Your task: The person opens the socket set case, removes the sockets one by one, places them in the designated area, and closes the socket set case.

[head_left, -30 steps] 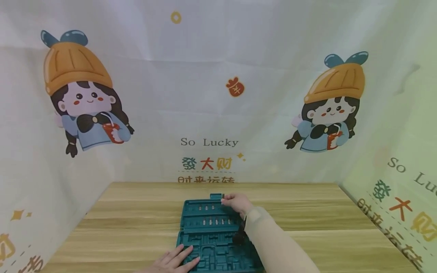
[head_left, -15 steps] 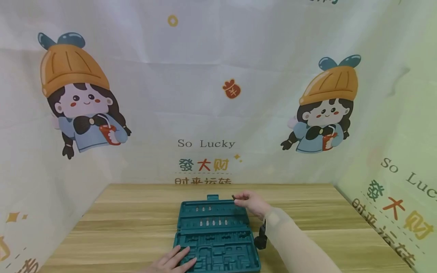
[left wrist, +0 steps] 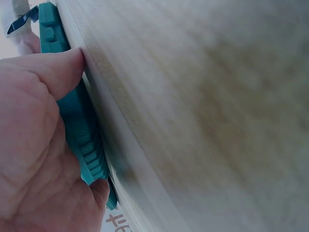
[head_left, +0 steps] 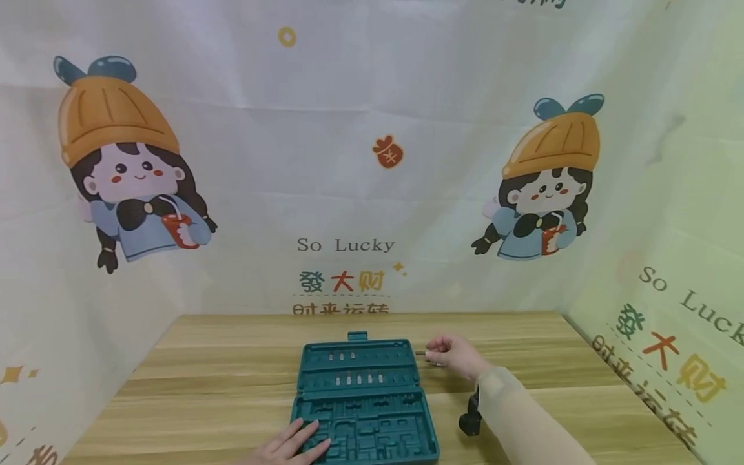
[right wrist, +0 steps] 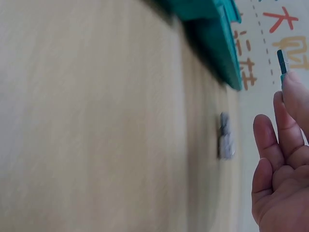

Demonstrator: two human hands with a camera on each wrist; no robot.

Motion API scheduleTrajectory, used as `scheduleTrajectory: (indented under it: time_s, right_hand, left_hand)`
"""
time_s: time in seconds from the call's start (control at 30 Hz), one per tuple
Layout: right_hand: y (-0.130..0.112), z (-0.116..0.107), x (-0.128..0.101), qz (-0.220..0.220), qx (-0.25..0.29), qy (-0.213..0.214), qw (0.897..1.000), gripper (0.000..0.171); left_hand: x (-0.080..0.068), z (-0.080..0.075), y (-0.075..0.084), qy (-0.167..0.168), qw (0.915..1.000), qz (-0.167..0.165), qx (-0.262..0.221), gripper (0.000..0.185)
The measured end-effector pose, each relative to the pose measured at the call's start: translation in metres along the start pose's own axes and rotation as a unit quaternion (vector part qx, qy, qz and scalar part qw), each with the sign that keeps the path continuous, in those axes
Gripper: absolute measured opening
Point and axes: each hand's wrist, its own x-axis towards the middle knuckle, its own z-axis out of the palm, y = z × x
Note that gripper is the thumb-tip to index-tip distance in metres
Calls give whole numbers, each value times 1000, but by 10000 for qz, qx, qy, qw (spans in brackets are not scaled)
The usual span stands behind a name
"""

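Teal tool case [head_left: 363, 394], moulded plastic, lies open on the wooden table [head_left: 203, 361] at lower centre of the head view; its far half carries two rows of small pale bits seated in slots, its near half shows empty shaped recesses, and a small latch tab projects from the far edge. No brand or label can be read on the case. Left hand [head_left: 293, 445], at the bottom edge of the frame, rests flat with straight fingers on the near left corner of the case; the left wrist view shows the thumb [left wrist: 58, 72] and palm against the teal rim [left wrist: 79, 130]. Right hand [head_left: 456, 356], just right of the case's far right corner, pinches a small dark bit [head_left: 420, 353] between its fingertips, the bit pointing toward the case. In the right wrist view the fingers [right wrist: 289, 111] hold a slim teal-tinted piece [right wrist: 281, 62] at upper right, and a small grey bit [right wrist: 225, 135] lies on the table near the case's edge [right wrist: 222, 43]. Printed backdrop [head_left: 372, 161] behind the table shows two cartoon girls in orange hats and reads "So Lucky" above the characters "發大财"; a lower line of characters is cut off by the table's edge.
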Motion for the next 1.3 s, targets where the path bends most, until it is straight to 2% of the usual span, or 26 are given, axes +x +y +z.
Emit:
scheduleTrajectory:
  time_s: [0.2,0.4,0.67,0.9,1.3]
  right_hand:
    - [11,-2,-7,196,-265,279,9991,8]
    - [24,-1,-12,437,-422,523,9968,5]
    - [31,2,-12,468,-582,818,9938,5]
    - [35,5,-9,460,-831,873,9916,6]
    - [34,6,-7,444,-940,883,9906,10]
  left_hand:
    - [-1,-1,0,55,9999,16,-91,59]
    - [-1,-3,-2,-53,9997,87,-240,60]
    - [-1,-3,-2,-6,9999,130,-62,59]
    - [-1,-4,-3,-150,9997,150,-92,60]
    - [-1,-5,-2,-127,9996,107,-246,61]
